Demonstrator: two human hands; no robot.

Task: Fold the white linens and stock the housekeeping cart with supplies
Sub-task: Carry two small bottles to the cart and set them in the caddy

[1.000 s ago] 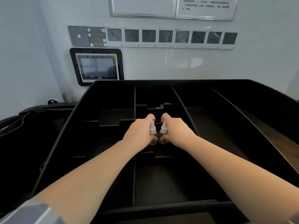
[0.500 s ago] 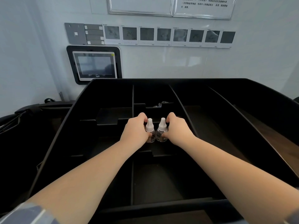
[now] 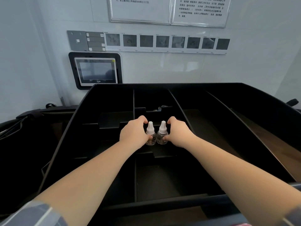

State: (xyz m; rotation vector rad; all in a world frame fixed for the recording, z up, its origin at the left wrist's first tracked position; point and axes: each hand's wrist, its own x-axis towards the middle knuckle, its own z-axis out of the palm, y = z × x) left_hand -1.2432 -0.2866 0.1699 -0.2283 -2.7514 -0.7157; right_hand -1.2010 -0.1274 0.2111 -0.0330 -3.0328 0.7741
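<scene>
Nearest, an open compartment of the black cart tray lies between both forearms, walled by a low divider on its left. Farther in, the left hand curls around the left bottle and the right hand around the right bottle (both clear, white-capped, upright, just beside each other) in the middle compartment. Long open channels run along the right. Beyond the far rim, a wall screen.

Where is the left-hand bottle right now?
Mid-frame in the head view, the left bottle stands in the cart tray, held by the left hand, beside the right bottle.
</scene>
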